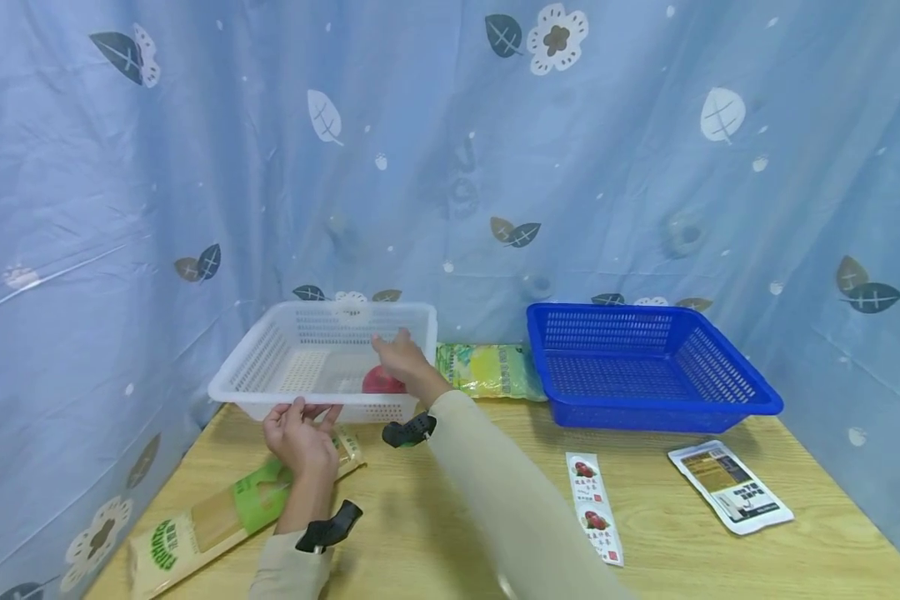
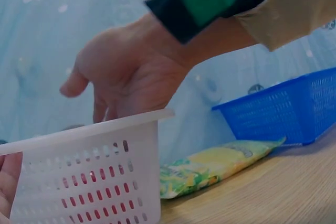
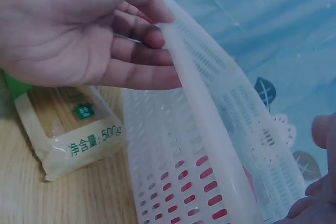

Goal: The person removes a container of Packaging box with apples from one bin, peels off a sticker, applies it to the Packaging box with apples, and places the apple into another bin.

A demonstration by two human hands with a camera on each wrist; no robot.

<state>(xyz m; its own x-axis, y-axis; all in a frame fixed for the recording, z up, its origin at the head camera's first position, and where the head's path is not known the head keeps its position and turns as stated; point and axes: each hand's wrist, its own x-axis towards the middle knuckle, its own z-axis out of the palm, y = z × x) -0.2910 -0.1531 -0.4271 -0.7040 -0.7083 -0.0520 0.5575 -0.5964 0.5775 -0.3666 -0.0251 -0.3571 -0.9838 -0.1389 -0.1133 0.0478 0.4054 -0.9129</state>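
My left hand point(image 1: 300, 437) grips the front rim of a white plastic basket point(image 1: 243, 395), thumb at the rim and fingers under it. In the right wrist view the left hand point(image 3: 79, 35) shows close up at that rim. My right hand point(image 1: 405, 360) is over the right end of the basket, thumb held apart, fingers pointing in past the rim. In the left wrist view part of the right hand's fingers is hidden behind the basket wall. A round red thing point(image 1: 379, 381) lies in the basket just below the right hand; its red shows through the wall slots.
A blue basket point(image 1: 652, 408) stands at the back right. Between the baskets lies a green-yellow packet point(image 1: 491, 371). A long 500 g packet point(image 1: 217, 512) lies at front left. A white strip of sachets point(image 1: 594, 508) and a white pouch point(image 1: 731, 486) lie at right. A curtain point(image 1: 450, 167) hangs behind.
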